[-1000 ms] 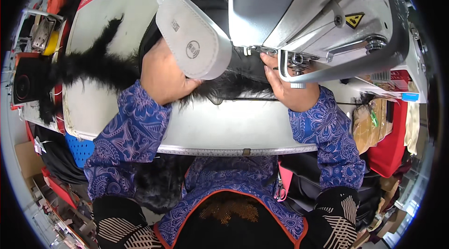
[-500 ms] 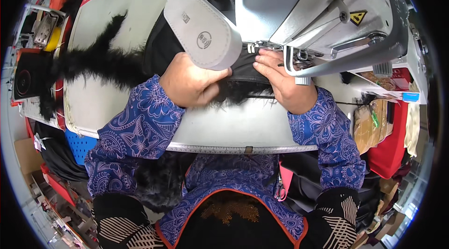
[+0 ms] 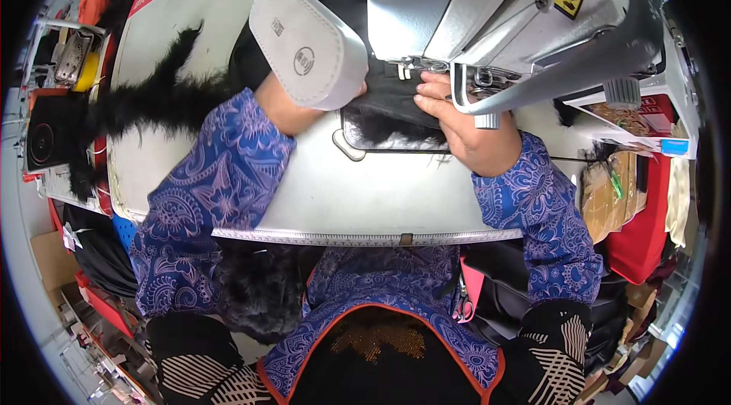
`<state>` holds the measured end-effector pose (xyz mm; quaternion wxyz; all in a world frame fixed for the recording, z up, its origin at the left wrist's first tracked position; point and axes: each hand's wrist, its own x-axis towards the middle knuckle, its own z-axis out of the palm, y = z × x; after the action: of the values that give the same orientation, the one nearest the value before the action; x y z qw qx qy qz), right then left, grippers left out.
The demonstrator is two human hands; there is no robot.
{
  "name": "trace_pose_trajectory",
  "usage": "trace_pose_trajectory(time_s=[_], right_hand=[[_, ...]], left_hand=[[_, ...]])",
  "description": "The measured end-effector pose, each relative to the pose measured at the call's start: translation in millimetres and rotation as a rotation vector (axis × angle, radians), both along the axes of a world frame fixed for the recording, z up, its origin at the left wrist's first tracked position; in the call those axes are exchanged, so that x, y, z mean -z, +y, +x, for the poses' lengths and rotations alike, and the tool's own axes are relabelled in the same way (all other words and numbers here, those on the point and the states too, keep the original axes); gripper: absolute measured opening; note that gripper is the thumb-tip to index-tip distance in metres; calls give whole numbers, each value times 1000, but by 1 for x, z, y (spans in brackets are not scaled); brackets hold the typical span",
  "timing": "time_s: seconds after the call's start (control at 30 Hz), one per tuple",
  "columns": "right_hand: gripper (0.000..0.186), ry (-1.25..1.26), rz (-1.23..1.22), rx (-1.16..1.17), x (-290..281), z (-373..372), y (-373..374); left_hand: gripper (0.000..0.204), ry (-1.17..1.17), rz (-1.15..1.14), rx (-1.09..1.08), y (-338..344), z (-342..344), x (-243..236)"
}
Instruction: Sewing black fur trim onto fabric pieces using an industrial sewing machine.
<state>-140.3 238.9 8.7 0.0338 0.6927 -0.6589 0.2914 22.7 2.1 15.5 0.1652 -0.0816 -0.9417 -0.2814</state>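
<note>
One white table [image 3: 381,196] is filling the middle of this crowded room, one ruler strip [image 3: 335,237] running along its near edge. Two hands are working: the right hand [image 3: 478,135] is lying open, fingers outstretched on one black cloth [image 3: 392,106] beneath the sewing machine [image 3: 415,5]; a white oblong device [image 3: 308,47] is blocking the left hand [image 3: 288,110], so its grip I can't tell. Black fur [image 3: 164,106] is trailing leftward; one red bin [image 3: 638,241] is standing right.
</note>
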Motion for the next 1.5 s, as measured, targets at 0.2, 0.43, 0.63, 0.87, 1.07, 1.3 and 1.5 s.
trace_pose_trajectory(time_s=[0.2,0.43,0.63,0.87,1.07,1.3,1.5], right_hand=[[29,-159,0,41,-1,-4,0],[34,-74,99,145,-11,9,0],[30,125,4,8,-14,11,-6],[26,-71,90,-52,-23,9,-9],[29,-164,94,-29,-20,10,-9],[41,-52,111,-26,-13,5,-6],[43,-2,128,-19,-15,5,-4]], left_hand=[[30,151,-270,-43,39,20,-4],[46,26,-277,-239,24,10,4],[45,108,-356,-115,23,12,6],[53,-14,-234,27,13,11,2],[57,-29,-187,51,9,11,8],[57,8,-298,136,6,16,3],[48,-25,-200,116,9,21,-4]])
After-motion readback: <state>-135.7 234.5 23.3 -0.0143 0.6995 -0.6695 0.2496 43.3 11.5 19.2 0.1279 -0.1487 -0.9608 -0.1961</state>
